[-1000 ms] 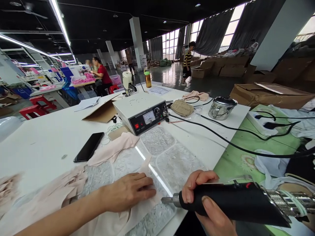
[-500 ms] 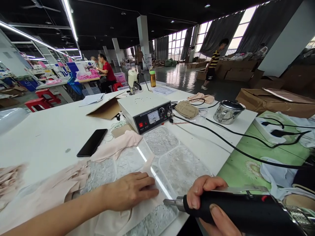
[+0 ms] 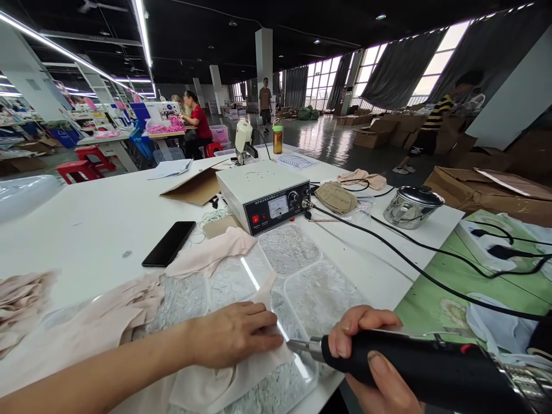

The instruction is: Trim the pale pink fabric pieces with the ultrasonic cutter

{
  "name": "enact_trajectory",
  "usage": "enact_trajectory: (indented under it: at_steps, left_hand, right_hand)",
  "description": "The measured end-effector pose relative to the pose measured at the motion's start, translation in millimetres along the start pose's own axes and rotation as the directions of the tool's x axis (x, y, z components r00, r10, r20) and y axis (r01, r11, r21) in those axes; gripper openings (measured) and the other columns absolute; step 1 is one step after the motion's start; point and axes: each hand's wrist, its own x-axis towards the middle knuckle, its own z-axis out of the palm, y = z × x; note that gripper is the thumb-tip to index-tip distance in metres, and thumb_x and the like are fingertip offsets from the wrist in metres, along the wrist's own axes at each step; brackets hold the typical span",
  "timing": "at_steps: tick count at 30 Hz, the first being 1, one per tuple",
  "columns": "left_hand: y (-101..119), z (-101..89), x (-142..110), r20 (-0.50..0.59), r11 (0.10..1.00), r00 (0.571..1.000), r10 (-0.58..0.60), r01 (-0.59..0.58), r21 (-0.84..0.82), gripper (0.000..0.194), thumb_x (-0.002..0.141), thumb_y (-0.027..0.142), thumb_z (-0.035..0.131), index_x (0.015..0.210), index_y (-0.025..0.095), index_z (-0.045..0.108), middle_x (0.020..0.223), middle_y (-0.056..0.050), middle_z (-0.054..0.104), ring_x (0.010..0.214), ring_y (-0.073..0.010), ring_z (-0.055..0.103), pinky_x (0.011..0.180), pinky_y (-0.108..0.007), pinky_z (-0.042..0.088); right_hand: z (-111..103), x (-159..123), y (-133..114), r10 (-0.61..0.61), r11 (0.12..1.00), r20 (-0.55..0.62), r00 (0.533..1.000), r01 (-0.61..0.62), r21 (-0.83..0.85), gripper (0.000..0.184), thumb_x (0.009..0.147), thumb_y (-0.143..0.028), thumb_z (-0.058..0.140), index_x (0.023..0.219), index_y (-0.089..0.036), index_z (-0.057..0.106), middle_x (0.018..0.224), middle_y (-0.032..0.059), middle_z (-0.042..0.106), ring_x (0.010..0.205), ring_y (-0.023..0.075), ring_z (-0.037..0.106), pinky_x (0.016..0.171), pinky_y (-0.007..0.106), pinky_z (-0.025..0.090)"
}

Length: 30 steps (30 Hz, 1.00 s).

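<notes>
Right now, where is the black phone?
In the head view, the black phone lies on the white table, left of the meter box and beyond the left hand, with pale pink fabric close on its right.

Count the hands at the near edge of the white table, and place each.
2: the left hand rests on pale pink cloth; the right hand holds a black tool, which hides part of it.

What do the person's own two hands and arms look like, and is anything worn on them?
Both are bare. The left hand has no glove, ring or watch showing, and no sleeve covers the visible forearm. The right hand is gloveless; its wrist cannot be seen.
</notes>
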Motion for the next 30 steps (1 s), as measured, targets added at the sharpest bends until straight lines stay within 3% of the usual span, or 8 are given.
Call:
enact_trajectory:
  at_steps: [12, 22, 30]
  left_hand:
    - [-3.1, 0.8, -2.7, 0.040, 1.000, 0.999, -0.027, 0.027, -0.007, 0.030, 0.090, 0.009, 0.051, 0.119, 0.014, 0.056, 0.107, -0.012, 0.062, 0.080, -0.0207, 0.055, 0.072, -0.031, 0.048]
    - [-2.7, 1.0, -4.5, 0.004, 0.999, 0.999, -0.047, 0.047, -0.027, 0.025, 0.093, 0.011, 0.047, 0.116, 0.013, 0.057, 0.109, -0.012, 0.062, 0.083, -0.0204, 0.055, 0.075, -0.029, 0.049]
    - [-2.3, 2.7, -5.7, -0.023, 0.999, 0.998, -0.052, 0.051, -0.019, 0.026, 0.098, 0.011, 0.042, 0.116, 0.012, 0.059, 0.108, -0.013, 0.062, 0.082, -0.0199, 0.055, 0.077, -0.029, 0.050]
  right_hand:
    - [-4.8, -0.6, -2.4, 0.045, 0.996, 0.140, 0.989, -0.034, -0.084, 0.008, 0.092, -0.032, 0.055, 0.090, -0.025, 0.052, 0.083, -0.0010, 0.054, 0.064, 0.0121, 0.059, 0.059, 0.030, 0.051]
    - [-0.7, 1.3, 3.0, 0.023, 0.999, 0.066, 0.998, -0.021, -0.040, 0.010, 0.089, -0.032, 0.058, 0.094, -0.025, 0.054, 0.082, -0.0002, 0.053, 0.062, 0.0130, 0.057, 0.056, 0.031, 0.050]
    - [3.3, 4.7, 9.9, 0.002, 0.998, 0.090, 0.996, 0.004, -0.061, 0.010, 0.089, -0.033, 0.057, 0.094, -0.025, 0.053, 0.082, -0.0004, 0.052, 0.062, 0.0130, 0.057, 0.056, 0.031, 0.051]
